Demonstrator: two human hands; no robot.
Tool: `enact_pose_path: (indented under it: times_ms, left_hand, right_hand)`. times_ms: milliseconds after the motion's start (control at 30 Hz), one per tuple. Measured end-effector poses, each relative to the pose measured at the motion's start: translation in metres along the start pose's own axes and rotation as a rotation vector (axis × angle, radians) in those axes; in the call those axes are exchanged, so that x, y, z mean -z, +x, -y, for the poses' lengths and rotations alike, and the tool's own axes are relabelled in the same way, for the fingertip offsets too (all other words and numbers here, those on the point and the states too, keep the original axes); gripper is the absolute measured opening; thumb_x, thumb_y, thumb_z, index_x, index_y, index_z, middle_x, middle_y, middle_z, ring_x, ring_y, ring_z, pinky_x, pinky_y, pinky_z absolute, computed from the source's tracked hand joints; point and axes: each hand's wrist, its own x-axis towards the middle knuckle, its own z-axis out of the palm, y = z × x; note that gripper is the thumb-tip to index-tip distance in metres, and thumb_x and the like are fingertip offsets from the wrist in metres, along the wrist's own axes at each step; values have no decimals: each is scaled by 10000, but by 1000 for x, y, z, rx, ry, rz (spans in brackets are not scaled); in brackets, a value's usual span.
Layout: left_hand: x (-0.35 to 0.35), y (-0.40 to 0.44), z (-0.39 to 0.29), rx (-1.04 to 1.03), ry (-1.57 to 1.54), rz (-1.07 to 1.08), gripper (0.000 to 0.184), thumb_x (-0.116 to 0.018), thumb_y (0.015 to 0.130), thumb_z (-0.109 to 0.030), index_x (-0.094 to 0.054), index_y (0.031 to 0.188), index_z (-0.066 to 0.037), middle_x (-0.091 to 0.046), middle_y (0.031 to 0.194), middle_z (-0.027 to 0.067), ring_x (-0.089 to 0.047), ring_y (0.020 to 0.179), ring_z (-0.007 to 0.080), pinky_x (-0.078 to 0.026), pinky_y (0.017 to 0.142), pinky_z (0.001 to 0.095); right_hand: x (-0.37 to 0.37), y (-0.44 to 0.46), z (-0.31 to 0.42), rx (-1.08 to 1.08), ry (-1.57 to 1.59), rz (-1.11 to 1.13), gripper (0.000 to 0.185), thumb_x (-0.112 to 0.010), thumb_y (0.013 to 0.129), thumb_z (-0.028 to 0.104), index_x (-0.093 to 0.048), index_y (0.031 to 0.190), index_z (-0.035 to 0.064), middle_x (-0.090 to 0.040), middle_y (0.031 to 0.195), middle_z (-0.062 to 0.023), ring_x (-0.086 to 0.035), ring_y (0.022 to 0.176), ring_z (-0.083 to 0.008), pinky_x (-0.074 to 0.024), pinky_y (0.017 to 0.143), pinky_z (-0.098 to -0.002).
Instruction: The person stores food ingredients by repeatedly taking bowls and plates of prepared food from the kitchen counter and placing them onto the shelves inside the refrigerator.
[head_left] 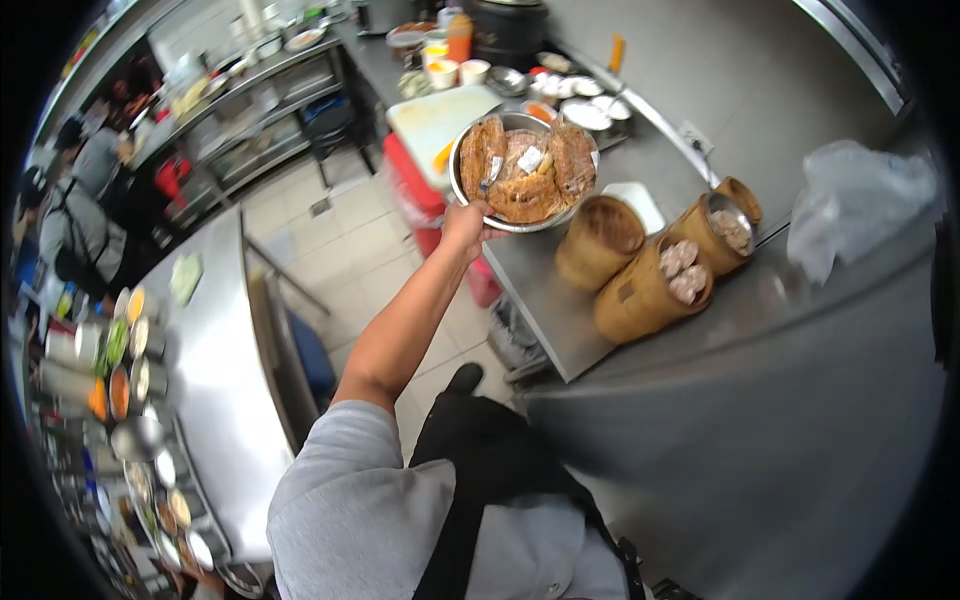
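My left hand (466, 228) is closed on the near-left rim of a round metal bowl (545, 228), holding it out at arm's length. Inside the bowl lie several reddish-brown, seasoned-looking pieces of food (525, 195), apparently wrapped in clear plastic with small white labels. The bowl hangs beside and partly over the steel counter, covering part of a white cutting board (430, 118). To its right stand bamboo steamers (600, 245), a white lid or tray (636, 205) and another steamer stack (640, 295) with pale dumpling-like pieces on top. My right hand is out of view.
The steel counter (560, 320) runs along the right, with cups, an orange bottle (459, 38) and a dark pot (505, 35) at its back. A red bin (415, 190) stands beside it. Left is a steel table (215, 330) with ingredient containers; co-workers (85, 220) stand beyond.
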Motion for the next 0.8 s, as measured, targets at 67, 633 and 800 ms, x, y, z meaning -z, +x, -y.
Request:
enact_pose_path:
  times_ms: [67,633,800]
  left_hand:
    - [28,-63,-2,-45,53,-43,349,-429,775,22,-415,1108,127,-590,954,235,-654,779,354,-593,598,440]
    - [157,-385,73,-29,12,-335,253,-475,752,26,-482,996,88,-604,849,173,-654,682,283,-588,575,420]
    - [193,-453,81,58,-36,-271,354,-464,761,10,-444,1100,110,-607,931,205,-661,746,297,-594,606,435]
  right_hand:
    - [13,1,-7,54,-63,89,416,-610,815,387,-617,988,9,-628,952,-182,-596,912,-280,-442,789,-387]
    - [-19,-99,332,1391,269,-173,731,-591,870,294,-207,1414,-8,-223,1453,-219,-269,1336,-327,-263,1073,-420]
    - [-55,-165,323,1502,210,-238,722,-634,827,294,-275,1357,-37,-263,1428,-236,-292,1316,-356,-269,1071,-421]
